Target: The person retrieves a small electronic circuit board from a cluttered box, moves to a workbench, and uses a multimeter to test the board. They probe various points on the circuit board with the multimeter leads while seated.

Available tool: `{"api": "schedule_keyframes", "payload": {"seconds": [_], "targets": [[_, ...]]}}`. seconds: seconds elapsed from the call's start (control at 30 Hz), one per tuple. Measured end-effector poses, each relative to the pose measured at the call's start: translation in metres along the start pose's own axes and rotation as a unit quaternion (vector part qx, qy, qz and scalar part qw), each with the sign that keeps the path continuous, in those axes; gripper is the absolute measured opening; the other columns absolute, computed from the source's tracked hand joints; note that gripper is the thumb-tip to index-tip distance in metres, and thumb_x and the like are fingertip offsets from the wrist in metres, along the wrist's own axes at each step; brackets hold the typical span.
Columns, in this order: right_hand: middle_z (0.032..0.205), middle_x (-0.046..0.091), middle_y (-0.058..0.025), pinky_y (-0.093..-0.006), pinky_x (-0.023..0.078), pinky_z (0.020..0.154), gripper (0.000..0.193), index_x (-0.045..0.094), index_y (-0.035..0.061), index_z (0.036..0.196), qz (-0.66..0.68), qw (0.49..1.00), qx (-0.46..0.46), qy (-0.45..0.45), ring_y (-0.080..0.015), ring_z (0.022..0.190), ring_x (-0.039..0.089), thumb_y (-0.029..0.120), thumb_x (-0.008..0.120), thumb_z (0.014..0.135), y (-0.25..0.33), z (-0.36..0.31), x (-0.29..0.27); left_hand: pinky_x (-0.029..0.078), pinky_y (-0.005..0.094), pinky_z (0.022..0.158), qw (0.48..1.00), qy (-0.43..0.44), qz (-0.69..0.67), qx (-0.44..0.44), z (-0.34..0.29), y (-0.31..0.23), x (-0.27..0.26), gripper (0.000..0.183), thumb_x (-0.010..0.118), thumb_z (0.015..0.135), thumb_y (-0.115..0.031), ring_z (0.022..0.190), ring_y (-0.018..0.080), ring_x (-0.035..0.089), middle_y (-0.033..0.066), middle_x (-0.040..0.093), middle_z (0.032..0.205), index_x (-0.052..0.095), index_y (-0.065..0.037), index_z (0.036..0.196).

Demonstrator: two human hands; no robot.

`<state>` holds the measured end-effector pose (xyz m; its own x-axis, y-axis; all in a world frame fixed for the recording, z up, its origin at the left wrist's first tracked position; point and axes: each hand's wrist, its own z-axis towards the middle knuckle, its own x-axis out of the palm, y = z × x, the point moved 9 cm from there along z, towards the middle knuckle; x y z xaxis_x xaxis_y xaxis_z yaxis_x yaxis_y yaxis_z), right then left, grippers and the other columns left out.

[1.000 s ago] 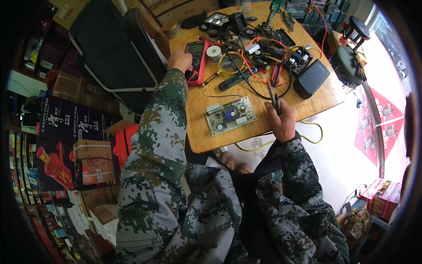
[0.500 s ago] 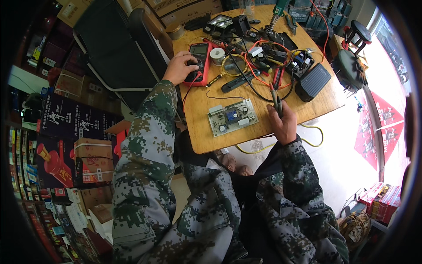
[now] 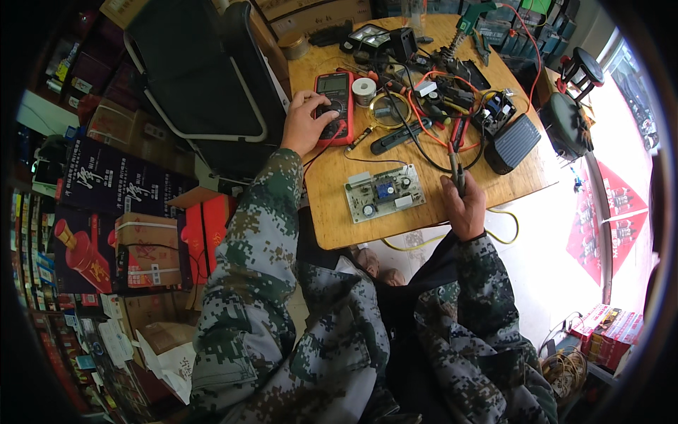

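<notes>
My left hand (image 3: 304,124) reaches over a red multimeter (image 3: 335,84) at the table's left side, its fingers closed on the dial in the middle of the meter. A red lead runs from the meter's lower end. My right hand (image 3: 466,206) grips the test probes (image 3: 455,167) together near the table's front edge, tips pointing away from me. Between my hands a pale circuit board (image 3: 383,192) lies flat, with a blue part, white blocks and round capacitors on it. Neither the probes nor my hands touch it.
A solder spool (image 3: 364,90), a magnifying glass (image 3: 389,111) and a black-cased adapter (image 3: 513,137) lie on the wooden table (image 3: 332,230). Tangled cables and tools crowd its far half. A folding chair (image 3: 205,78) stands at the left, near stacked boxes (image 3: 150,247).
The whole view has shifted, so the table and its things sit slightly further right. My left hand stays at the meter's dial, and my right hand keeps the probes.
</notes>
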<state>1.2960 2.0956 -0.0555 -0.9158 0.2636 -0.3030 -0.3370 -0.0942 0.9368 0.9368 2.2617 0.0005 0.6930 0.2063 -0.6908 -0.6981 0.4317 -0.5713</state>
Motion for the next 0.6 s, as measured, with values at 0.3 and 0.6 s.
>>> {"api": "schedule_keyframes", "payload": {"seconds": [0.3, 0.6], "targets": [[0.067, 0.043, -0.0026, -0.0340, 0.040, 0.059, 0.027, 0.056, 0.0018, 0.088, 0.018, 0.999, 0.044, 0.018, -0.0119, 0.066, 0.040, 0.019, 0.072, 0.101, -0.008, -0.002, 0.002, 0.048, 0.0416, 0.103, 0.998, -0.054, -0.036, -0.020, -0.040, -0.025, -0.003, 0.030, 0.089, 0.083, -0.014, 0.117, 0.0323, 0.058, 0.0114, 0.059, 0.120, 0.073, -0.002, 0.105], [0.072, 0.047, 0.0008, -0.0304, 0.042, 0.062, 0.024, 0.058, 0.0017, 0.092, 0.021, 0.999, 0.040, 0.013, -0.0092, 0.071, 0.042, 0.020, 0.070, 0.104, -0.005, -0.003, 0.003, 0.048, 0.0447, 0.101, 0.994, -0.109, -0.015, -0.026, -0.058, -0.034, -0.005, 0.029, 0.089, 0.083, -0.016, 0.116, 0.0342, 0.057, 0.0095, 0.059, 0.121, 0.072, -0.006, 0.103]]}}
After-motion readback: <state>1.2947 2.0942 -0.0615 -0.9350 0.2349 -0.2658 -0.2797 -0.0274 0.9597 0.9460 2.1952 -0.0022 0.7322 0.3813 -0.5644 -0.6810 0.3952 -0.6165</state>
